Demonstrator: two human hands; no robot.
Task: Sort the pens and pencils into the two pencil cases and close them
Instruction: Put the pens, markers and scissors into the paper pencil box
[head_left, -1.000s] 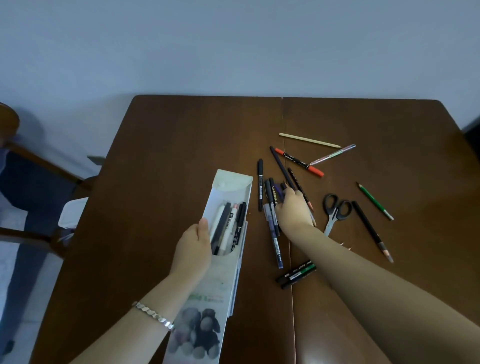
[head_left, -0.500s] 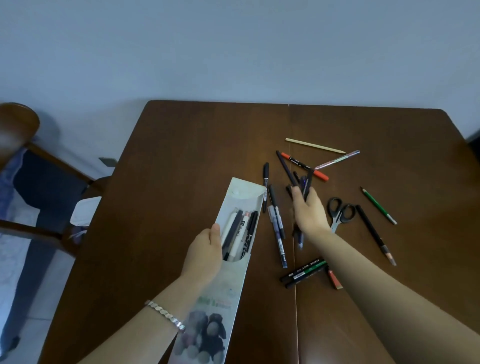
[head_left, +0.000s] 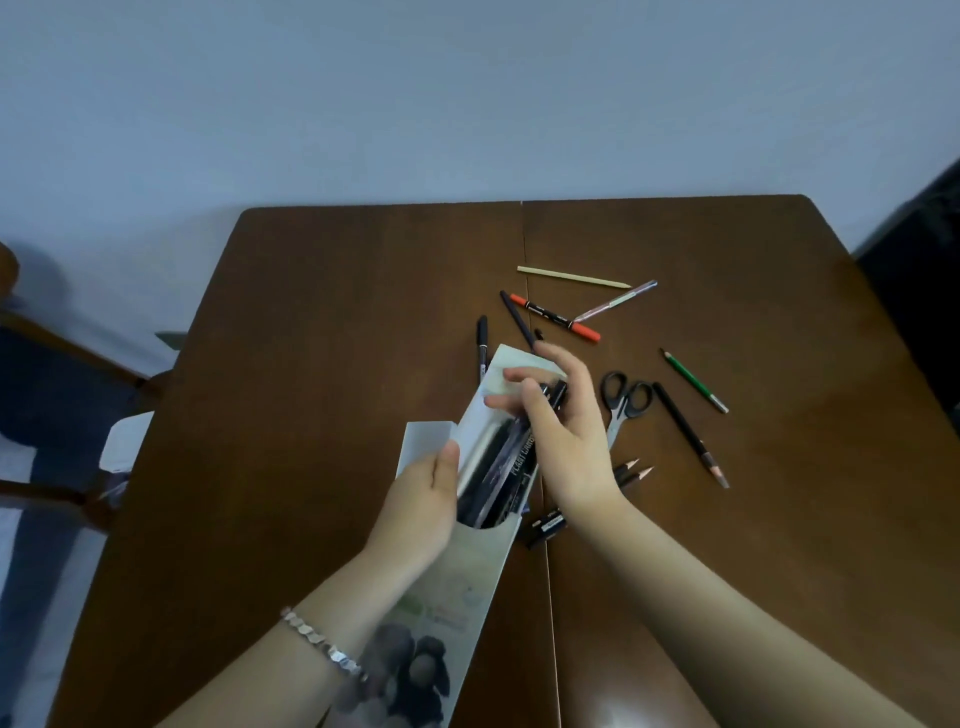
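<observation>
Motion-blurred pens (head_left: 501, 462) inside pencil case (head_left: 457, 582)

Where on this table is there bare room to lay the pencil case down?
Left half of the table, left of the pencil case, is bare; so is the strip right of the green pencil. Crowded: from orange marker to scissors.

Black-handled scissors (head_left: 626, 402) lie on the brown wooden table (head_left: 337, 338), just to the right of the right hand's fingers (head_left: 569, 366), with the blades partly hidden behind the wrist. A seam runs down the tabletop, passing under those fingers. Far to their left stands a wooden chair (head_left: 148, 384) with a dark blue seat. Beyond them rises a pale blue-grey wall (head_left: 467, 104).
</observation>
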